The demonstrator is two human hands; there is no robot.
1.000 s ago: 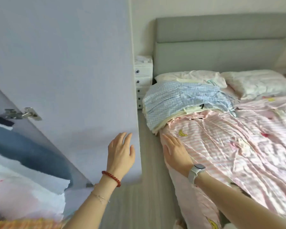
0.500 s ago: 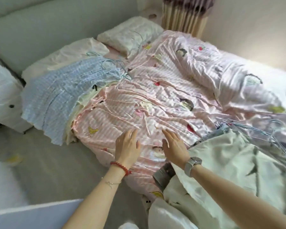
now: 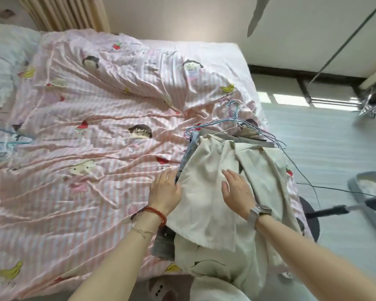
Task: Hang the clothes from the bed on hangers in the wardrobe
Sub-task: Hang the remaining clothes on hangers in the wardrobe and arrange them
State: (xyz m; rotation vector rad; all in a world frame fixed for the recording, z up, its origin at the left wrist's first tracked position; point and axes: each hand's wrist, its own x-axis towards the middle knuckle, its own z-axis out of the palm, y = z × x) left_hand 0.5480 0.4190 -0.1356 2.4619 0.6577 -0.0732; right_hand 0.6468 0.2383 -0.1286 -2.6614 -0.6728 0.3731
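Right now both hands are open and hold nothing: left hand [image 3: 165,193] at the cream garment's [image 3: 206,192] left edge, right hand [image 3: 237,189] flat on top. It lies on the bed [image 3: 96,148], hangers [image 3: 237,122] just beyond; probably soft, light, floppy, so pinch at the collar or shoulders.

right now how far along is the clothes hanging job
Nothing looks hung yet. In hand: the left hand at the edge of the cream garment, the right hand flat on it, neither closed on it. Left: the garment pile and the loose wire hangers on the bed.
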